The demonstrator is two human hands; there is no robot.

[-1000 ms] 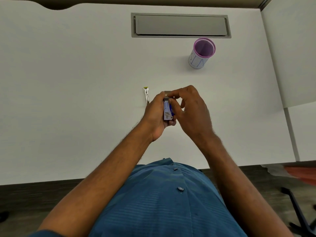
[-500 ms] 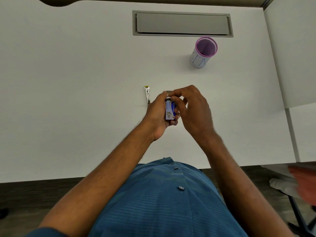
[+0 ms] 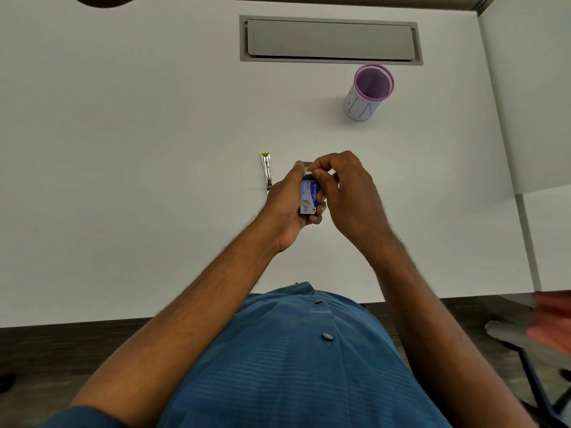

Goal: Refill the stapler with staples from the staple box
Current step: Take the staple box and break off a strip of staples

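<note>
White desk (image 3: 123,180) spread wide, grey hatch (image 3: 330,40) far, purple-rimmed cup (image 3: 367,92) far right; left hand (image 3: 285,208) wrapped round blue staple box (image 3: 309,197), long axis near-to-far, open end far; right hand (image 3: 349,193) fingertips pinched at box's far end; stapler (image 3: 266,173) flat just left, lengthwise near-to-far

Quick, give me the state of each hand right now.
Left hand: closed around the staple box, holding it above the desk.
Right hand: fingertips pinched at the box's far end; what they grip cannot be told.
</note>
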